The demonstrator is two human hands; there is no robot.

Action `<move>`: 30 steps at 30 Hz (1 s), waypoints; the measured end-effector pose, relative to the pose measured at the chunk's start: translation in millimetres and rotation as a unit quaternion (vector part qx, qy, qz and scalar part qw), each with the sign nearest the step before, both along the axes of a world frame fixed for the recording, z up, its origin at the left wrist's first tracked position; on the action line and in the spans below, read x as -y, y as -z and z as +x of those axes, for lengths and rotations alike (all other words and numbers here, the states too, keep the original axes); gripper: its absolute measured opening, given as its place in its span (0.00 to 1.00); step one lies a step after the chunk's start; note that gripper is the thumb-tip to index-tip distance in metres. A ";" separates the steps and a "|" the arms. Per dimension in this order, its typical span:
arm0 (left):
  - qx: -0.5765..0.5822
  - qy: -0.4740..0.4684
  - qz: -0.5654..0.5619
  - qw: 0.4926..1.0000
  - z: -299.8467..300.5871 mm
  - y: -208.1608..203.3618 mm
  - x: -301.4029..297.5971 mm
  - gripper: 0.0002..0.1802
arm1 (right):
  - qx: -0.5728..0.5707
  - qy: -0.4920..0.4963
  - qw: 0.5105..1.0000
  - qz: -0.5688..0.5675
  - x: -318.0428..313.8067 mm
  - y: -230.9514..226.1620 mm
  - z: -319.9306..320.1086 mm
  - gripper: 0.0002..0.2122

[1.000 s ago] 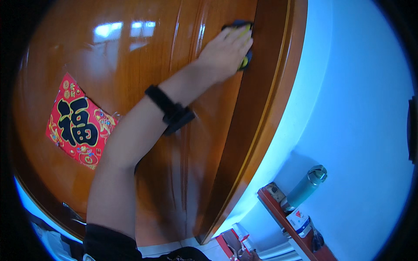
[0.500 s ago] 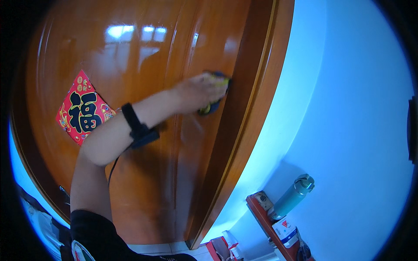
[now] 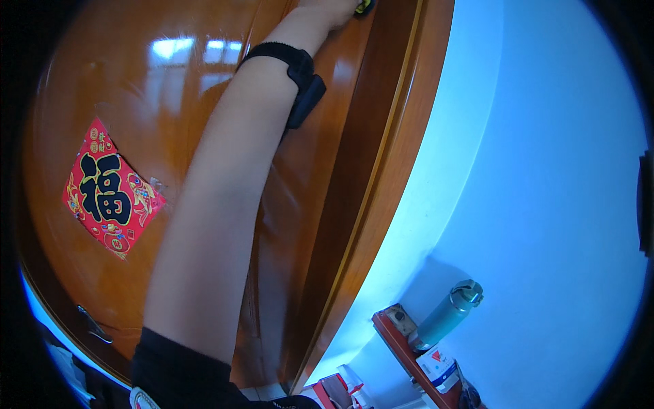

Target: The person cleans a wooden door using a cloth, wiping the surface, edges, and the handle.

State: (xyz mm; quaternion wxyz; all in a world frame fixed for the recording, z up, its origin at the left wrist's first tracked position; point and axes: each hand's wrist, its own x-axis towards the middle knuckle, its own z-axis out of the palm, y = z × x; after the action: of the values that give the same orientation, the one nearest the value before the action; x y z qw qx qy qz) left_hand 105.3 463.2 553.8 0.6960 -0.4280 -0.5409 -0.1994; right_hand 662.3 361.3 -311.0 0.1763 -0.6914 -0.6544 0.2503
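Observation:
My left hand [image 3: 332,11] is at the upper edge of the view, cut off by it, pressed near the right side of a glossy brown wooden door [image 3: 225,129]. It is closed on a dark cloth with yellow-green patches [image 3: 365,7], of which only a small corner shows beside the fingers. The arm is stretched nearly straight up from the lower left, with a black strap and box [image 3: 305,99] at the wrist. Most of the fingers are out of view. My right hand does not appear.
A red diamond-shaped paper decoration [image 3: 109,194] is stuck to the door, above a metal handle [image 3: 94,324]. Right of the door frame [image 3: 381,184] is a pale wall. A reddish shelf [image 3: 402,351] holds a green bottle [image 3: 446,317] and a white box [image 3: 438,368].
My left hand has moved upward along the door's right side with the cloth, and the elbow has straightened. The view has shifted slightly.

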 end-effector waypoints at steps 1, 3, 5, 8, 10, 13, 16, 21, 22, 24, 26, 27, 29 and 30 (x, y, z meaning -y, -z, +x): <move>-0.016 0.035 0.012 0.999 -2.6 4.8 -15.6 0.25 | 0.011 0.003 1.000 0.002 2.2 -0.4 3.8 0.18; -0.052 0.105 0.042 0.992 -4.0 15.7 -51.3 0.25 | 0.028 0.009 1.000 0.010 -0.4 4.7 10.4 0.17; -0.019 0.259 0.080 0.962 4.4 28.4 -67.5 0.24 | 0.043 -0.002 0.999 0.021 -10.5 10.5 13.8 0.15; 0.004 0.390 0.078 0.918 7.6 44.6 -75.9 0.23 | 0.046 -0.015 0.998 0.031 -20.6 7.0 16.5 0.15; 0.036 0.459 0.062 0.886 19.9 68.6 -77.8 0.24 | 0.045 -0.013 0.999 0.024 -14.0 1.9 19.2 0.15; 0.166 0.569 -0.039 0.805 42.5 116.9 -61.5 0.26 | 0.052 -0.025 0.998 0.000 -10.9 -5.2 12.1 0.15; 0.228 0.557 -0.055 0.797 48.5 167.6 -37.0 0.26 | 0.062 -0.060 0.996 -0.026 -12.1 -19.6 -1.9 0.15; 0.317 0.546 -0.072 0.772 73.2 284.8 -31.0 0.32 | 0.079 -0.091 0.993 -0.019 -1.6 -40.7 -6.1 0.16; 0.353 0.540 -0.075 0.760 77.1 308.2 -21.2 0.33 | 0.061 -0.107 0.992 -0.004 -3.1 -36.7 -5.1 0.15; 0.410 0.546 -0.087 0.725 89.5 338.8 -15.9 0.33 | 0.028 -0.119 0.992 0.026 -2.6 -32.4 1.0 0.15; 0.399 0.552 -0.090 0.727 92.0 340.7 -16.3 0.32 | 0.045 -0.101 0.994 -0.003 -1.3 -35.8 -0.5 0.14; 0.377 0.562 -0.086 0.731 92.1 333.9 -18.7 0.32 | 0.055 -0.090 0.994 -0.016 -0.9 -39.9 -1.4 0.14; 0.350 0.570 -0.079 0.740 86.9 310.4 -19.2 0.31 | 0.045 -0.093 0.995 -0.002 -0.4 -29.1 6.2 0.14; 0.341 0.572 -0.078 0.742 84.5 285.8 -19.9 0.31 | 0.039 -0.092 0.995 0.006 -0.8 -24.8 8.3 0.14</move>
State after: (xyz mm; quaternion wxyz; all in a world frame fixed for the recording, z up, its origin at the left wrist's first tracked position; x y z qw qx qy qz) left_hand 189.8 483.1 268.0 0.1840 -0.6132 -0.4094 -0.6501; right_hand 670.6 362.2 -286.2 0.1304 -0.6364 -0.7232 0.2345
